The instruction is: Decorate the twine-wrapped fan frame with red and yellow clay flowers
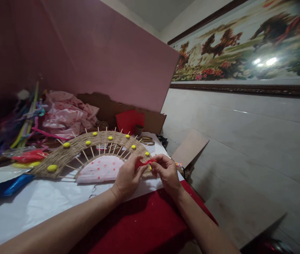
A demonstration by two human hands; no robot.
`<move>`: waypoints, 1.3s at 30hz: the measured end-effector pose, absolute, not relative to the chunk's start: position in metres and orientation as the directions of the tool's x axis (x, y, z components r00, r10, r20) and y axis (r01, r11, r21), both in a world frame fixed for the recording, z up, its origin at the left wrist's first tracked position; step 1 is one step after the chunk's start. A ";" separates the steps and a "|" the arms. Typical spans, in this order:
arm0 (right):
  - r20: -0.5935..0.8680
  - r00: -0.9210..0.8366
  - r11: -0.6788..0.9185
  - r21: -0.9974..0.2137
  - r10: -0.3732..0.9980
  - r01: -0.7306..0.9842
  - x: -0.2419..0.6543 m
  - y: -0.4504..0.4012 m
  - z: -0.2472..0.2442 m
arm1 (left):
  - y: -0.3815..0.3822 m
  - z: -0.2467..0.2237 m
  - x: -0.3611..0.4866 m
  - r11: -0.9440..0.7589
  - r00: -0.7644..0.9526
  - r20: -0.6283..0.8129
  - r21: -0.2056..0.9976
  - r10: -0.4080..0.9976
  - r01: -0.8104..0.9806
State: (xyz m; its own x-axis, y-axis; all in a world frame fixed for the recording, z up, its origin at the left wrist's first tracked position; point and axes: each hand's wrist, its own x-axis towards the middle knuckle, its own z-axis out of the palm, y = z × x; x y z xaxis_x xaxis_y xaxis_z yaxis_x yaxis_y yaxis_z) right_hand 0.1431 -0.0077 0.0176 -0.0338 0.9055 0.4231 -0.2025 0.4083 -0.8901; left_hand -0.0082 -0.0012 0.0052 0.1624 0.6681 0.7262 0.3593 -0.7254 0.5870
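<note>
A small soft red piece (148, 162) is stretched between my two hands, and its exact material is hard to make out. My left hand (127, 177) pinches one end of it with thumb and fingers. At the other end, my right hand (167, 173) grips it between thumb and fingertips. Just behind the hands stands a half-round fan shape with a twine-woven band (78, 153), yellow oval dots (110, 138) and thin wooden sticks (85, 154). Its inner half-circle is pink cloth with red dots (99, 170). My hands cover the fan's right end.
White paper (57, 201) lies over a red cloth (139, 218). Coloured pipe cleaners (30, 121), crumpled pink fabric (66, 114) and a red packet (30, 155) crowd the left. Red paper (130, 121), scissors (147, 140) and cardboard (155, 123) sit behind. A tiled wall (245, 141) borders the right.
</note>
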 end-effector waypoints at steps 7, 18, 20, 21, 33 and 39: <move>0.470 -0.035 0.461 -0.876 0.882 -0.143 0.143 -0.008 0.017 | -0.004 0.004 -0.007 -0.750 0.299 0.703 0.507 0.645 0.425; 0.492 0.188 0.523 -0.832 0.850 -0.185 0.149 -0.005 0.020 | -0.007 0.006 -0.008 -0.736 0.222 0.730 0.519 0.646 0.434; 0.485 0.271 0.542 -0.815 0.832 -0.203 0.151 -0.004 0.022 | -0.007 0.006 -0.008 -0.739 0.206 0.738 0.527 0.643 0.420; 0.479 0.287 0.542 -0.814 0.830 -0.208 0.152 -0.004 0.023 | -0.007 0.006 -0.008 -0.741 0.204 0.739 0.531 0.642 0.411; 0.467 0.029 0.464 -0.864 0.884 -0.194 0.148 -0.008 0.019 | -0.004 0.004 -0.009 -0.778 0.294 0.728 0.523 0.620 0.347; 0.460 -0.047 0.450 -0.881 0.887 -0.144 0.150 -0.008 0.016 | -0.009 0.010 -0.010 -0.753 0.286 0.705 0.545 0.649 0.368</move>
State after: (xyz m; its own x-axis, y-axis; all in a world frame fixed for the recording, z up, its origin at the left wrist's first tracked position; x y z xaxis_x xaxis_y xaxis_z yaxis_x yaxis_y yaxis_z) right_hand 0.1502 -0.0076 0.0155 -0.0467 0.8865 0.4603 -0.1444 0.4499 -0.8813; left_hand -0.0096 -0.0089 0.0103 0.2856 0.6494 0.7048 0.3682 -0.7533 0.5449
